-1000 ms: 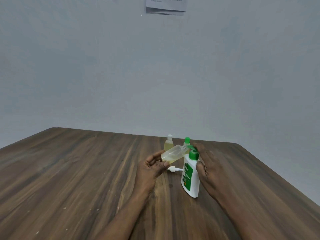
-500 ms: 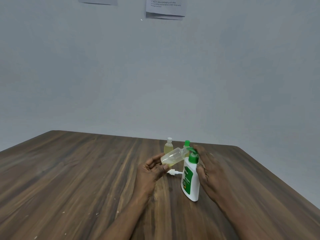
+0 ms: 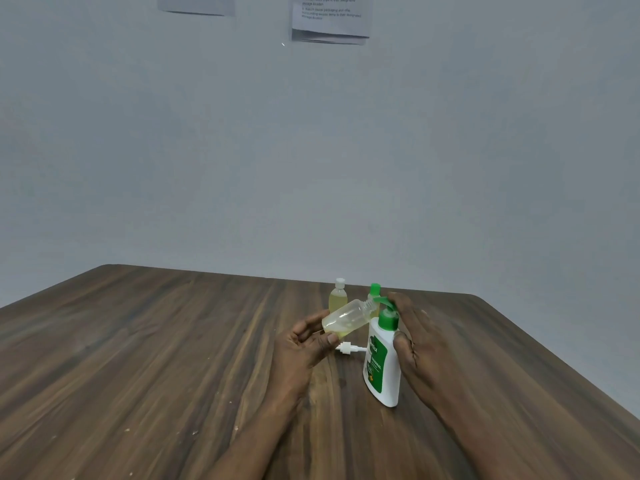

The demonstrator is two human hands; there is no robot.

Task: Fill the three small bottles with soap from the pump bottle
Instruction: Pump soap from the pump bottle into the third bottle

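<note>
Left hand point(image 3: 304, 344), centre of frame: fingers clamped on a tilted clear bottle point(image 3: 346, 318), neck held at the green spout of the pump bottle point(image 3: 382, 358). Right hand point(image 3: 415, 337) wraps the pump bottle, fingers on the pump head. Two capped small bottles, white-capped point(image 3: 338, 296) and green-capped point(image 3: 374, 291), stand behind on the tabletop point(image 3: 156, 358), apparently filled. A loose white cap point(image 3: 347, 348) lies beside. Judged: third bottle barely filled; capping remains.
</note>
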